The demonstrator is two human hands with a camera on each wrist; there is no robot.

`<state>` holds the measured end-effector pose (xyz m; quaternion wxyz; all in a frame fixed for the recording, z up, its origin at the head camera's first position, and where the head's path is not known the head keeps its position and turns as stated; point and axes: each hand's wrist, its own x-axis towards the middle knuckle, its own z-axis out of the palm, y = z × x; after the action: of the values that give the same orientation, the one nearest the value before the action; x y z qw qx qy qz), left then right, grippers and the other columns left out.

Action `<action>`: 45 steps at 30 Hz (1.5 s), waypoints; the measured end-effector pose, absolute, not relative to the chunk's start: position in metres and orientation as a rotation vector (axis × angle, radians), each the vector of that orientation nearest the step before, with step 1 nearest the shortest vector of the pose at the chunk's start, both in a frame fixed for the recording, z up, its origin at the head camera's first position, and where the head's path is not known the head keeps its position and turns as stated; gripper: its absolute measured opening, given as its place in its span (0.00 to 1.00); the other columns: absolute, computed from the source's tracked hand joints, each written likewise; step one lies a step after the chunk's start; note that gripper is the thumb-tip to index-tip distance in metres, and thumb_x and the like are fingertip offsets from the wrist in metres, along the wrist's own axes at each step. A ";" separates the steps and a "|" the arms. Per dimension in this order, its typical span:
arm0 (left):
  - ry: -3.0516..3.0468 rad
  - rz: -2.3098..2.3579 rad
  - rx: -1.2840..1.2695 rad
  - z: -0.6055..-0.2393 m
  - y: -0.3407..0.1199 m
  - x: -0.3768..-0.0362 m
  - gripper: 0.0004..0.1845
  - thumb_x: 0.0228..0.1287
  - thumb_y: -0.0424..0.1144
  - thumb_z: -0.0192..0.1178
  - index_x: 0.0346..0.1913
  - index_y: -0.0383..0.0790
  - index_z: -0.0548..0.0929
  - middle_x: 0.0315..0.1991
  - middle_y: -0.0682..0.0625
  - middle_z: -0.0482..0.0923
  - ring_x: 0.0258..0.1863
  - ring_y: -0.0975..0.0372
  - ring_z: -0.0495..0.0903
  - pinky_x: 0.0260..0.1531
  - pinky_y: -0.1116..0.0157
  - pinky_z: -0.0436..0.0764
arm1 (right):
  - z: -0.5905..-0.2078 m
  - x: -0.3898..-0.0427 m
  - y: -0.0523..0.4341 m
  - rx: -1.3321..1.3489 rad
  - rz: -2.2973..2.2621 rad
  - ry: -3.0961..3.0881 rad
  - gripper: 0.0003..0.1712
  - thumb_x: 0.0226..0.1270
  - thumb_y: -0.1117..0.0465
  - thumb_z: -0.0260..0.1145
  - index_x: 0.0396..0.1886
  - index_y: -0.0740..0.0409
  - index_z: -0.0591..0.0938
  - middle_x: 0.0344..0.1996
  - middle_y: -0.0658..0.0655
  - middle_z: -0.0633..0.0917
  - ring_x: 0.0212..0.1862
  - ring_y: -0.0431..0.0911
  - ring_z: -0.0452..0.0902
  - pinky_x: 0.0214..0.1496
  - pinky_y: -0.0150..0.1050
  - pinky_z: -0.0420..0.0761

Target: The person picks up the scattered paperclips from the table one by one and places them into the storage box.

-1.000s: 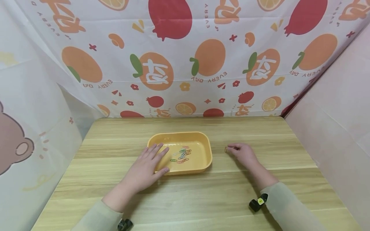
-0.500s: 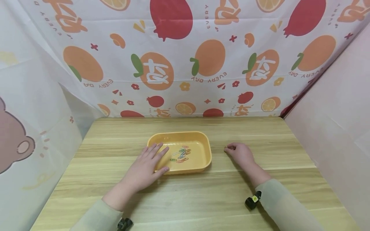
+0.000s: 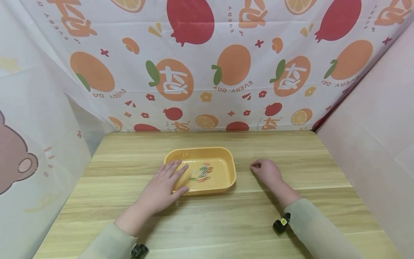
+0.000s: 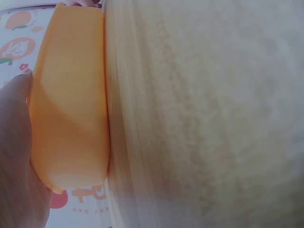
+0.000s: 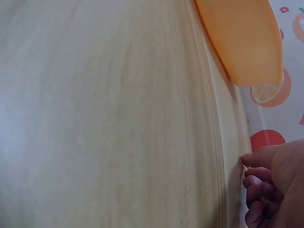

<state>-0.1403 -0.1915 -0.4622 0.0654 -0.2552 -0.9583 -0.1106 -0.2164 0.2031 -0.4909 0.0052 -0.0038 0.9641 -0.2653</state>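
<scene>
I have my left hand flat, fingers spread, on the tray mid-table, where a heap of paper clips already lies. My right hand, beside the tray, pinches something too small to identify.

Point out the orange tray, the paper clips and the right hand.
orange tray [image 3: 199, 151], head view, far rim.
paper clips [image 3: 202, 173], head view, middle of the pile.
right hand [image 3: 267, 172], head view, back of hand.

One tray, two hands, several paper clips
</scene>
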 end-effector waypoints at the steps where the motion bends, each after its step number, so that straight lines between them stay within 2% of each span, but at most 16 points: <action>1: -2.891 -0.335 -0.770 -0.462 -0.192 -0.140 0.41 0.69 0.70 0.44 0.79 0.56 0.55 0.78 0.46 0.51 0.77 0.49 0.49 0.74 0.45 0.50 | -0.491 -0.216 0.203 -0.019 -0.829 3.016 0.10 0.65 0.55 0.70 0.41 0.55 0.89 0.38 0.53 0.88 0.41 0.48 0.82 0.47 0.50 0.81; 7: -2.885 -0.332 -0.769 -0.463 -0.192 -0.141 0.41 0.69 0.69 0.46 0.79 0.57 0.53 0.78 0.46 0.52 0.77 0.49 0.49 0.74 0.45 0.50 | -0.488 -0.215 0.199 -0.030 -0.840 3.005 0.10 0.66 0.56 0.70 0.41 0.55 0.89 0.37 0.53 0.88 0.42 0.48 0.82 0.47 0.49 0.81; 14: -2.885 -0.339 -0.766 -0.463 -0.193 -0.140 0.41 0.69 0.71 0.43 0.79 0.55 0.55 0.78 0.46 0.52 0.77 0.49 0.49 0.74 0.45 0.49 | -0.486 -0.213 0.197 -0.009 -0.863 2.999 0.08 0.66 0.57 0.69 0.40 0.54 0.89 0.37 0.53 0.88 0.40 0.48 0.81 0.46 0.48 0.80; 23: -2.872 -0.360 -0.766 -0.462 -0.193 -0.139 0.41 0.69 0.70 0.44 0.78 0.52 0.58 0.78 0.45 0.52 0.77 0.48 0.50 0.74 0.45 0.49 | -0.488 -0.215 0.195 -0.052 -0.819 3.020 0.06 0.66 0.58 0.68 0.37 0.53 0.90 0.36 0.52 0.88 0.38 0.45 0.81 0.43 0.46 0.81; 35: -2.879 -0.345 -0.765 -0.462 -0.193 -0.140 0.41 0.69 0.69 0.47 0.79 0.56 0.54 0.78 0.46 0.52 0.77 0.48 0.50 0.74 0.45 0.50 | -0.491 -0.213 0.197 -0.085 -0.813 3.036 0.06 0.67 0.56 0.68 0.35 0.50 0.90 0.36 0.51 0.89 0.36 0.44 0.80 0.40 0.44 0.80; 45: -2.882 -0.357 -0.767 -0.464 -0.193 -0.142 0.41 0.69 0.66 0.52 0.79 0.53 0.56 0.78 0.45 0.52 0.77 0.47 0.49 0.74 0.44 0.51 | -0.493 -0.214 0.200 -0.079 -0.883 3.005 0.06 0.66 0.53 0.69 0.35 0.47 0.90 0.37 0.49 0.89 0.42 0.46 0.83 0.45 0.48 0.81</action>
<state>-0.1417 -0.1925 -0.4643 0.0687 -0.2546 -0.9573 -0.1186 -0.2136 0.1997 -0.4932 0.0043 -0.0253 0.9591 -0.2819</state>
